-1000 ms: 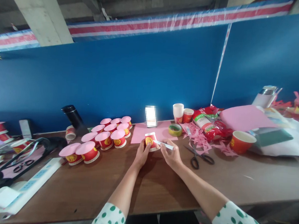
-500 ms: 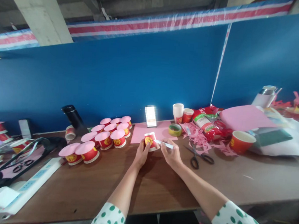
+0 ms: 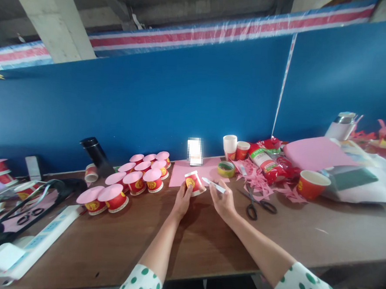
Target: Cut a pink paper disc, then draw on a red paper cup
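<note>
In the head view my left hand (image 3: 183, 199) is closed around the side of a small red paper cup (image 3: 197, 186) with a gold emblem. The cup is tilted, its wider rim toward the lower right. My right hand (image 3: 225, 202) pinches a slim white pen-like tool (image 3: 218, 187). The tool's tip points left at the cup, with a small gap between them; its exact kind is unclear. Behind the cup lies a pink paper sheet (image 3: 178, 172) with a roll of tape (image 3: 226, 168) on it. Black-handled scissors (image 3: 252, 205) lie right of my right hand.
Upturned red cups topped with pink discs (image 3: 133, 182) stand in a group at left, near a black bottle (image 3: 96, 151) and a white power strip (image 3: 48, 234). At right are pink paper shreds (image 3: 256, 179), a red packet (image 3: 267, 162) and an upright red cup (image 3: 312, 185).
The pen-like tool has moved off the cup to the right, leaving a small gap. The cup has tilted more in my left hand. The camera view has shifted slightly.
</note>
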The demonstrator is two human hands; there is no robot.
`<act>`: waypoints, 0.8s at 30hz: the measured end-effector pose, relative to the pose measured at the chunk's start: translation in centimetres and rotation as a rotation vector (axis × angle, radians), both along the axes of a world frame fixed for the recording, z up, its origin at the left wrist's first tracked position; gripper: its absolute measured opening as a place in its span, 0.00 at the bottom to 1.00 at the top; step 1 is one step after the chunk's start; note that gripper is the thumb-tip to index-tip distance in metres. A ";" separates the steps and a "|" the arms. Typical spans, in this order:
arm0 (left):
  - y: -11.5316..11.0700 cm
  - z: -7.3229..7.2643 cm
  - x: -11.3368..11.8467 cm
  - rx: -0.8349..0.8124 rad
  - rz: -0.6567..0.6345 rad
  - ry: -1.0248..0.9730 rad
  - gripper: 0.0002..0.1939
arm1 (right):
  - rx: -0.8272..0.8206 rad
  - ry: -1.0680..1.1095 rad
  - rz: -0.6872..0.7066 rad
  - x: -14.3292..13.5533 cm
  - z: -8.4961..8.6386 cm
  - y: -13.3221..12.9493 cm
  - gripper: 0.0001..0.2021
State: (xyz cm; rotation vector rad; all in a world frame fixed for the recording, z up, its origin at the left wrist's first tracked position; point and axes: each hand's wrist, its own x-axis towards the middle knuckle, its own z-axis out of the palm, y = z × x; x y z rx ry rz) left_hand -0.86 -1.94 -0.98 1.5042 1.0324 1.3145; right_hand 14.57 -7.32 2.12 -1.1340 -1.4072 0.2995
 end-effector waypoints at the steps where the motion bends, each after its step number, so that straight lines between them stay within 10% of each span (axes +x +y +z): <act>1: 0.1 -0.1 0.0 -0.019 0.006 -0.037 0.23 | 0.003 -0.005 -0.009 0.0 0.0 0.1 0.11; 24: 0.0 0.3 0.1 -0.180 -0.139 -0.420 0.23 | -0.109 -0.042 0.001 -0.6 -3.0 1.5 0.13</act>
